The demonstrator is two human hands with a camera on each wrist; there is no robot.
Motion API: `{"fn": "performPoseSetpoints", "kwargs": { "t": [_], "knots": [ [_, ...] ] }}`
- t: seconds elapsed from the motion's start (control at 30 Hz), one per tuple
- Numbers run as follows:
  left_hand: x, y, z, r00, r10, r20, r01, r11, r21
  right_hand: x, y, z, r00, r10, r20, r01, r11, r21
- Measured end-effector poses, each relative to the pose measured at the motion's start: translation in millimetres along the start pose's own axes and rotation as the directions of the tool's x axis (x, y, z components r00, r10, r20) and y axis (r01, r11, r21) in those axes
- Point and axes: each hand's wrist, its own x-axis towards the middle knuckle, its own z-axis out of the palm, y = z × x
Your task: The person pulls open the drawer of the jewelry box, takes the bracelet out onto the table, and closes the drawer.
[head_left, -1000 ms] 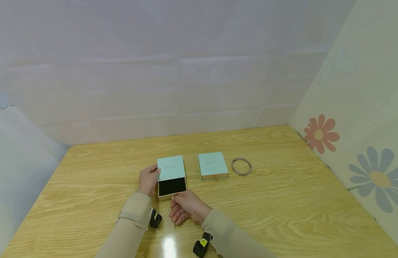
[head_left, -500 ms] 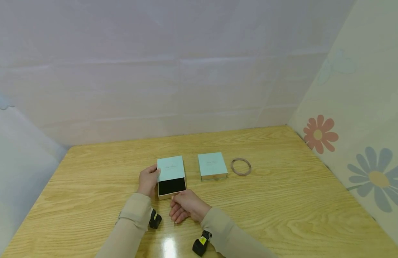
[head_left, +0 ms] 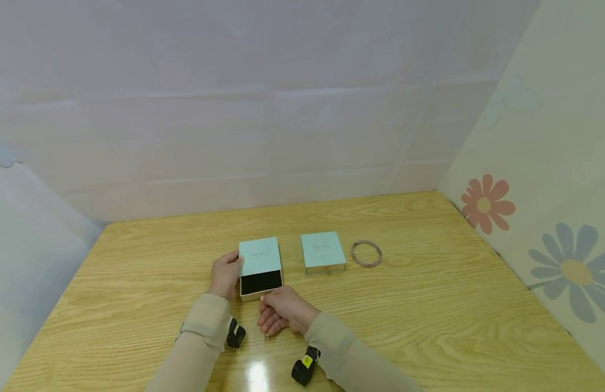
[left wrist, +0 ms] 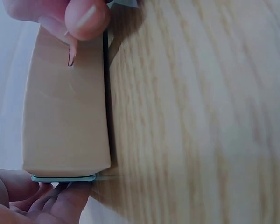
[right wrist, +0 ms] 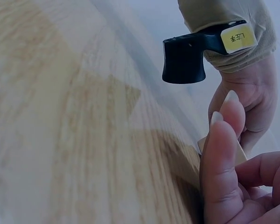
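Box (head_left: 260, 261), pale blue, one: left of centre on the wooden surface (head_left: 429, 305); black-lined tray (head_left: 261, 282) projecting at its near side. Left hand (head_left: 226, 274): fingers grasping the box's left side. Right hand (head_left: 286, 308): fingers pinching the tray's ribbon tab (left wrist: 73, 52). Second box (head_left: 323, 252), closed: right. Mauve ring (head_left: 354, 253): farther right.

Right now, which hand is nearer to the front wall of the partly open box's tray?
The right hand is nearer: it is at the front wall, pinching the small pull ribbon. The left hand is farther back, gripping the left side of the light-blue cover.
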Motion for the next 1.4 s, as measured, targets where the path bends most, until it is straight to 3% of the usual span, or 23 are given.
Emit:
{"fn": "performPoseSetpoints", "kwargs": {
  "t": [0.37,0.73,1.4],
  "knots": [
    [-0.4,0.6,0.3,1.0,-0.009,-0.003,0.009,1.0,0.008,1.4,-2.4,-0.6,1.0,0.009,0.0,-0.009,1.0,0.006],
    [-1.9,-0.5,-0.4,1.0,0.024,0.006,-0.024,1.0,-0.007,1.2,-4.9,-1.3,1.0,0.01,0.018,-0.01,1.0,0.02],
    [-2.1,1.7,-0.8,1.0,0.009,0.01,-0.009,1.0,0.002,5.7,-6.5,-2.2,1.0,0.01,0.004,-0.01,1.0,0.011]
  ]
}}
